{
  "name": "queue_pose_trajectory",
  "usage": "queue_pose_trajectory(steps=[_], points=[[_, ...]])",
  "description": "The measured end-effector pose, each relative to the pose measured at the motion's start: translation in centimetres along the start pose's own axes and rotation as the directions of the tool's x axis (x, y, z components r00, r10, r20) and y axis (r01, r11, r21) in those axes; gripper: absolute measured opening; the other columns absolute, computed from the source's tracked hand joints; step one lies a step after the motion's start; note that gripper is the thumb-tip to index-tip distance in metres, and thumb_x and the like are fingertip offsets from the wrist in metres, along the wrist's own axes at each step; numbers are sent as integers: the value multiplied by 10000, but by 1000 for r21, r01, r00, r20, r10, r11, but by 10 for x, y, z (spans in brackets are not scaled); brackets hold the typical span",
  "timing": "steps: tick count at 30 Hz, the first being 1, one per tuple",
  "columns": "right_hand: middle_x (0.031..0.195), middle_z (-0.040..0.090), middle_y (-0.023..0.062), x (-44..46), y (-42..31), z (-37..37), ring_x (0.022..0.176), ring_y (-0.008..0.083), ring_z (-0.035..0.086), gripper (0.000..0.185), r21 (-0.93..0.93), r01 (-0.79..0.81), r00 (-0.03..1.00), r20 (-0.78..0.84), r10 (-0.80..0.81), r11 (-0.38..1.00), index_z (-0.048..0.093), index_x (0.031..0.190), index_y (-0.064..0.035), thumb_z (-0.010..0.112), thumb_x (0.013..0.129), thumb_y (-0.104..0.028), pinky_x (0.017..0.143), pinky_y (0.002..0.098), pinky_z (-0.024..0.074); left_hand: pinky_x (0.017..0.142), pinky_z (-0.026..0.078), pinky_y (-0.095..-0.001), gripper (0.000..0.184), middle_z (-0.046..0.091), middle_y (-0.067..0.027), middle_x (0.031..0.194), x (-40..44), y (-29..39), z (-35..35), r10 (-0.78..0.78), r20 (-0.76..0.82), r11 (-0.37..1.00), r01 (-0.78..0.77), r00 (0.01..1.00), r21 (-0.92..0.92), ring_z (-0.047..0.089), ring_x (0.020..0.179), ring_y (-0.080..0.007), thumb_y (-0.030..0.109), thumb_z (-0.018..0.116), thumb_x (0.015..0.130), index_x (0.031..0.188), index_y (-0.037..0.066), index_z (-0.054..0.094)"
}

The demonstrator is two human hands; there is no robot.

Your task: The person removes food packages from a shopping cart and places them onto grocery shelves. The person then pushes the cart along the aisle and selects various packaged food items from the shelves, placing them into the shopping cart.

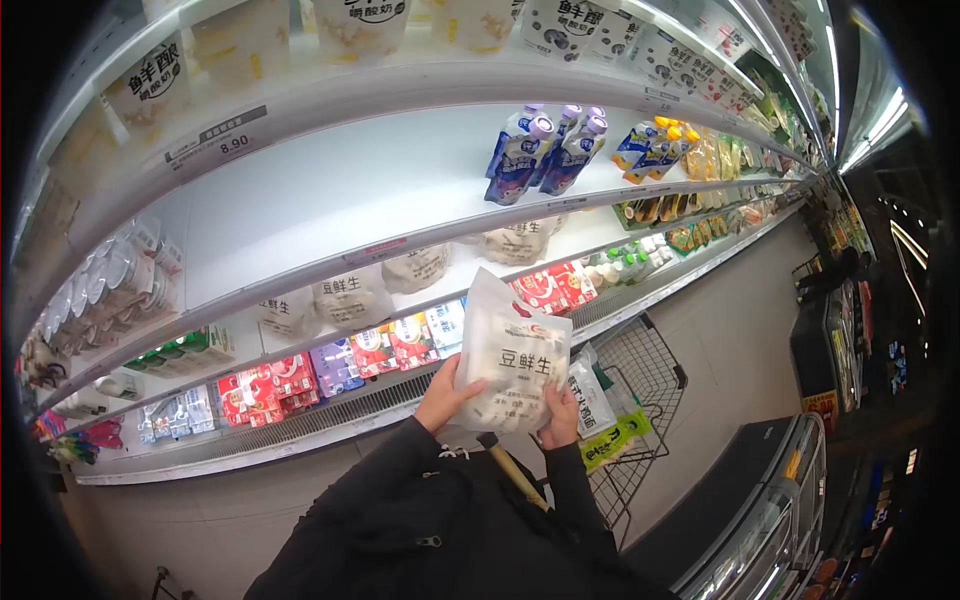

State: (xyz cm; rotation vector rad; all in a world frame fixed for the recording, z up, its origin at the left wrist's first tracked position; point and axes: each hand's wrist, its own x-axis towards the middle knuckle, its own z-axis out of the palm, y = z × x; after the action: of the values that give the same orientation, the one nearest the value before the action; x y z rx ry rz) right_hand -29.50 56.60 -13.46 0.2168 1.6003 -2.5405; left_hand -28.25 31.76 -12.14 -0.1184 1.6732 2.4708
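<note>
Held up in front of me is a white plastic food bag (515,355) with dark Chinese lettering. My left hand (449,397) grips its left edge, with the thumb across the front. My right hand (561,415) is closed on its lower right side, fingers on the front. What exactly is in the bag I cannot make out. Similar white bags (352,298) with the same lettering lie on the lower shelf behind it. A wire shopping cart (655,375) stands just beyond my right hand, holding a green packet (615,440) and a white packet (590,395).
A long refrigerated shelf (330,225) runs along the left and front. It carries purple-capped pouches (575,150), yellow-capped pouches (655,150) and red cartons (268,390). A black display case (750,490) stands to the right of the cart, with tiled floor (720,290) between it and the shelves.
</note>
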Motion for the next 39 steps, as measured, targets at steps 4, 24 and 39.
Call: queue_pose_trajectory(steps=[4,24,39], points=[[1374,614,146,32,9,32,1210,247,624,426,51,-135,989,60,132,989,509,1400,44,499,1096,-255,1037,400,507,1024,464,-330,574,612,-123,1335,4,-3,-30,-73,-189,993,53,979,-106,584,1212,-179,239,685,982,1454,-8,471],[1432,574,96,254,66,52,1279,187,561,450,-249,-91,947,278,161,964,429,1506,-29,490,1061,-62,1101,344,418,1022,489,-328,595,682,-143,1257,150,-44,-107,206,-261,971,-164,943,171,634,1204,-206,-116,668,780,1358,-29,553],[1601,229,314,353,97,61,1478,447,289,819,-839,392,912,408,-41,376,302,1604,-112,718,902,-176,1219,451,277,1144,412,-440,781,448,-236,1548,221,-33,-122,169,-262,909,-47,950,413,452,1425,-391,66,713,872,1556,26,338]])
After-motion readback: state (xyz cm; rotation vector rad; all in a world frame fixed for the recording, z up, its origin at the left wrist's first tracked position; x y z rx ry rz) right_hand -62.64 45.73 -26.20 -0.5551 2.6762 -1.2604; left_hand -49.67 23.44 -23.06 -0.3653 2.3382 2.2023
